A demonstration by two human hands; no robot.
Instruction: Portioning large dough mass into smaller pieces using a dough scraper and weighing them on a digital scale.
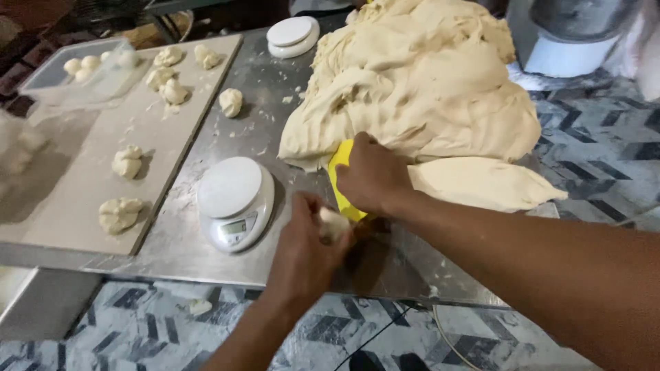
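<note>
A very large mass of pale dough [419,82] fills the right half of the steel table [199,240]. My right hand [375,177] grips a yellow plastic scraper [339,165] pressed against the dough's near edge. A long cut strip of dough [481,184] lies just right of that hand. My left hand [306,244] is closed around a small piece of dough [333,223] just below the scraper. A white digital kitchen scale [235,201] stands to the left of my left hand.
A flat board [82,206] on the left carries several dough pieces [118,214]. A clear plastic tub [82,72] with dough balls sits at the far left. A second white scale [293,36] is at the back. A mixer base [570,48] stands at the right. Patterned floor lies below.
</note>
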